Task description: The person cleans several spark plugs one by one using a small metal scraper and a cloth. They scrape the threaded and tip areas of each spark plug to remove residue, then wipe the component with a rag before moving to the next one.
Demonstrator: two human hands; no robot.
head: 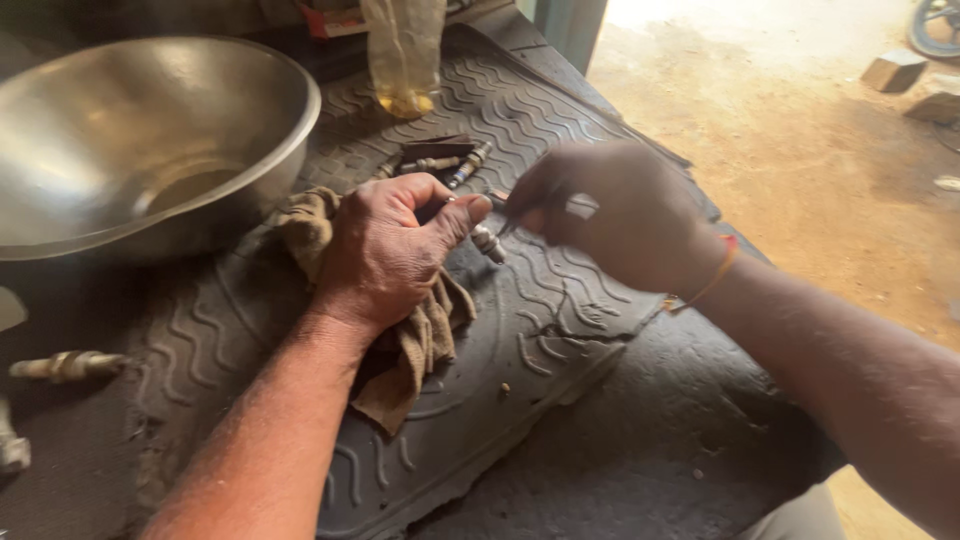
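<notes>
Left hand (385, 250) pins rag (415, 345) and plug (487, 242) on mat (520, 330), right hand (610, 215) pinches thin pick (510, 222) at its tip; cleaning midway, more plugs (450, 162) wait behind

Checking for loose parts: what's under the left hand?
A crumpled brown rag lies under the left hand, on the ribbed rubber mat. Whatever sits beneath the rag is hidden.

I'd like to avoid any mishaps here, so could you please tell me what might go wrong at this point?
The left hand pinches a small spark plug by one end; it might slip onto the rubber mat. The right hand works a thin tool close to the left thumb and could jab it.
</notes>
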